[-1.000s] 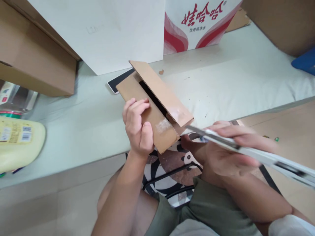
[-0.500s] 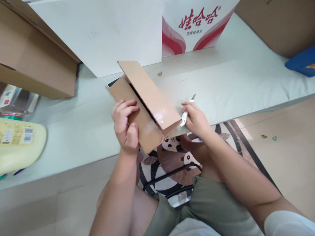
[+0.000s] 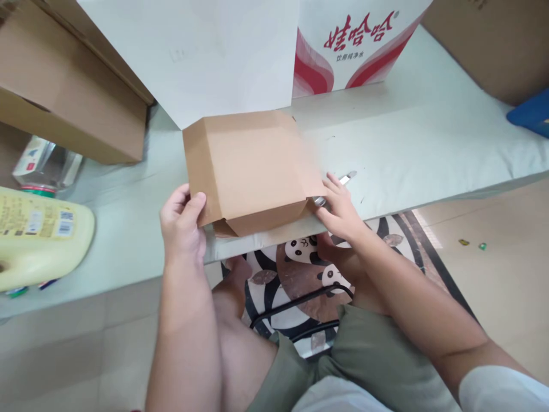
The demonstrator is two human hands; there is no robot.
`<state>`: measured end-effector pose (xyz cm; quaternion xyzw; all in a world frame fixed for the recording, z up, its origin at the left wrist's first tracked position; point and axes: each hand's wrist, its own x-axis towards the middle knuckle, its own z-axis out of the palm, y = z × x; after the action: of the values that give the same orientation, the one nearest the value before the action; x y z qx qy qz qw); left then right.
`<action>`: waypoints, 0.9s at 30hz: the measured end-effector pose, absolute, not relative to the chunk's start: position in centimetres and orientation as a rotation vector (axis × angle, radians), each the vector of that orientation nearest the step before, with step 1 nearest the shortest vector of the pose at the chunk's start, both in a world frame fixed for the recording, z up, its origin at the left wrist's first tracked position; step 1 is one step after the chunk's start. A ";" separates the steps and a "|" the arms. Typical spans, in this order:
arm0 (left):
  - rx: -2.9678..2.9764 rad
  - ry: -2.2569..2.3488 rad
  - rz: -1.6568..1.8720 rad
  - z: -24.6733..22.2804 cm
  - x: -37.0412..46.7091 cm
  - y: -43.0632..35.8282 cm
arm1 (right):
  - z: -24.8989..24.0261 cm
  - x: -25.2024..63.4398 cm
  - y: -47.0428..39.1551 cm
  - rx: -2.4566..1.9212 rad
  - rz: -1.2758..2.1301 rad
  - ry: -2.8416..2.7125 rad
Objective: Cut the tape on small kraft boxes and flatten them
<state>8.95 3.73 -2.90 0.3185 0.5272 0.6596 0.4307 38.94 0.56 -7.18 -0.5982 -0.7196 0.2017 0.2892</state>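
A brown cardboard box (image 3: 257, 157) with loose flaps rests over the cloth-covered surface. My left hand (image 3: 182, 220) pinches the box's left flap between thumb and fingers. At the near right corner, my right hand (image 3: 341, 209) keeps a white utility knife (image 3: 348, 177) in its grip; the blade end sticks out beyond the fingers, pointing away to the right. The other end of the knife shows beside the box's corner. Some fingers of my right hand are partly hidden, and the inside of the box is out of sight.
White cartons (image 3: 231, 63) stand behind, one with red lettering. A large brown box (image 3: 81, 86) and a pale yellow jug (image 3: 43, 237) are at left, with a clear plastic bottle (image 3: 47, 171) between. A blue object (image 3: 532, 117) lies far right.
The box has turned, and its broad plain face now shows upward with a flap spread left. My left hand has shifted from the box's face to that flap. The knife stays in my right hand.
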 end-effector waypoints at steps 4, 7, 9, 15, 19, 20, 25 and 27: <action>0.804 1.179 1.646 -2.8 9.0 3.5 | -7.3 38.9 0.3 -1.291 0.718 -1.835; 0.874 1.090 1.575 -3.0 9.3 3.3 | -7.8 38.6 0.0 -1.241 0.786 -1.668; 0.929 1.123 1.516 -3.2 9.5 3.3 | -8.1 38.4 -0.1 -1.213 0.810 -1.555; 1.046 1.248 1.557 -3.7 9.8 3.9 | -7.9 38.4 0.1 -1.258 0.789 -1.434; 0.995 1.337 1.661 -3.8 10.0 4.0 | -7.0 38.4 0.0 -1.392 0.700 -1.414; 0.973 1.365 1.673 -3.8 10.1 4.0 | -6.8 38.4 -0.1 -1.399 0.703 -1.399; 0.917 1.395 1.650 -3.2 10.2 3.9 | -6.8 38.2 -0.2 -1.227 0.867 -1.166; 0.896 1.340 1.637 -2.9 10.1 4.1 | -6.8 38.2 -0.2 -1.190 0.911 -1.017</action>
<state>10.11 4.06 -2.92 0.3558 0.5321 0.6500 0.4095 38.23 -0.20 -6.80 -0.5169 -0.4417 0.3958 0.6174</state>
